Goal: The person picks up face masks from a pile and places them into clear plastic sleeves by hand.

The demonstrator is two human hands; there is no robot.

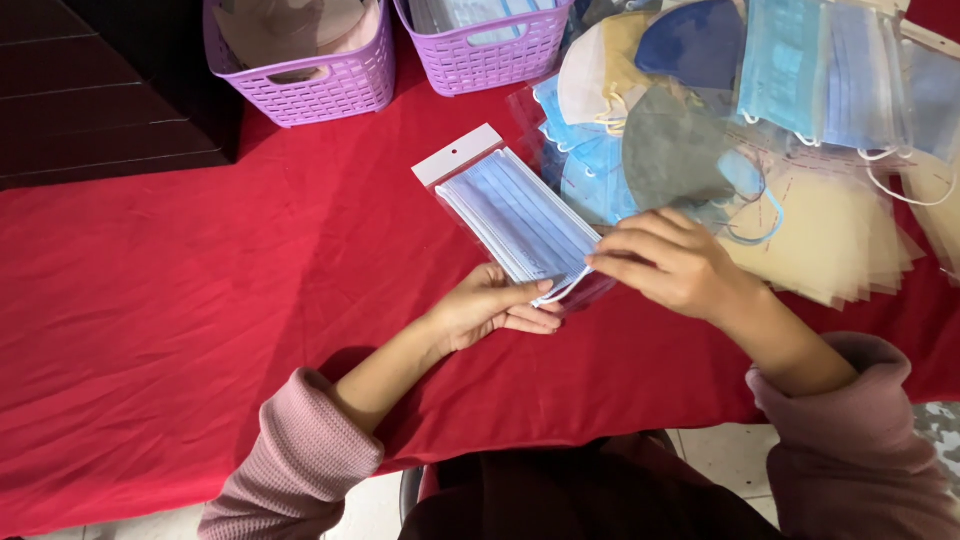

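Head view. The left hand (pixel 490 310) supports the near end of a clear plastic sleeve with a white hang tab (pixel 515 215), fingers closed under its open mouth. The right hand (pixel 665 262) pinches together on the edge of a stack of pale blue pleated face masks (pixel 520 220) lying mostly inside the sleeve, over the red cloth tabletop (pixel 150 300).

Risks, as a judgement: a white ear loop at the mouth may snag on the sleeve edge; uneven pressure may buckle the stack; the thin sleeve may split at its mouth.

Not resolvable: the mask count and the right fingertips behind the stack. The heap of mixed masks and clear sleeves (pixel 760 130) at far right, and two purple lattice plastic baskets (pixel 310 80) at the far edge, are cut off by the frame.
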